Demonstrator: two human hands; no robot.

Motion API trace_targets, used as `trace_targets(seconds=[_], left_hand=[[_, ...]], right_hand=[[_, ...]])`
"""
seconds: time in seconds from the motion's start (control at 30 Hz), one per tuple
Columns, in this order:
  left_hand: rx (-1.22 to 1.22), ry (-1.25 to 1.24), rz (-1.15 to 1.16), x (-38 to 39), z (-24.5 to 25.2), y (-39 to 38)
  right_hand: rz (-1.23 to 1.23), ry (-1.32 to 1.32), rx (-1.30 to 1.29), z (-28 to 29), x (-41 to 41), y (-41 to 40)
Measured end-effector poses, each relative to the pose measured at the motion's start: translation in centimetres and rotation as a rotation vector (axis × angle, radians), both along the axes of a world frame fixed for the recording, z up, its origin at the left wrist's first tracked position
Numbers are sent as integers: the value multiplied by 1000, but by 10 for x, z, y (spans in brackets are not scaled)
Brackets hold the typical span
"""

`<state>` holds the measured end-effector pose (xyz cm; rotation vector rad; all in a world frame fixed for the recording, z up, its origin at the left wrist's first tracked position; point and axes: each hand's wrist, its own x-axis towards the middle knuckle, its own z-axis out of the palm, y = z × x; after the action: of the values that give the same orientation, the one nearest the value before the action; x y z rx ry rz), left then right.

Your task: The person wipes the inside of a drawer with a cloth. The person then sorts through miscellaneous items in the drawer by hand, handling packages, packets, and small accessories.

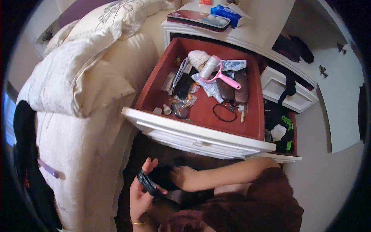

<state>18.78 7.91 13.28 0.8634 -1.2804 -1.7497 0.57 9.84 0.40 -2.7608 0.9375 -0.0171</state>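
Low before me, my left hand (pixel 139 194) grips the bunched edge of a black plastic bag (pixel 147 182), which stretches across the fingers. My right hand (pixel 185 178) reaches in from the right beside the bag's dark part; its fingertips are blurred against the black, so whether they pinch it I cannot tell. Beyond both hands, a red-lined drawer (pixel 200 123) with a white front is pulled out. In it lie a pink-handled lint roller (pixel 230 82), a rolled pale cloth (pixel 198 58), brown cases (pixel 241 88), a black bracelet (pixel 224 119), papers and small packets.
A bed (pixel 72 139) with cream bedding borders the left. On the white cabinet top sit a flat red case (pixel 188 19) and a blue tissue pack (pixel 227 14). A lower drawer (pixel 293 130) at right is also out, holding dark cloth. Black cloth (pixel 288 87) hangs over a white drawer front.
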Motion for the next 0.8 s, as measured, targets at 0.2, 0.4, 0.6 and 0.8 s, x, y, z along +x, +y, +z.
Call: trace_targets(seconds=[0.2, 0.4, 0.6, 0.8], left_hand=[[50, 50, 61, -7, -3, 0], [-61, -72, 138, -27, -10, -17], [-82, -156, 256, -30, -15, -16], [-64, -191, 283, -36, -18, -19]], right_hand=[[-209, -481, 483, 213, -110, -67], [-509, -158, -14, 135, -204, -170], [-441, -29, 19, 68, -180, -194], [-367, -183, -89, 60, -193, -194]])
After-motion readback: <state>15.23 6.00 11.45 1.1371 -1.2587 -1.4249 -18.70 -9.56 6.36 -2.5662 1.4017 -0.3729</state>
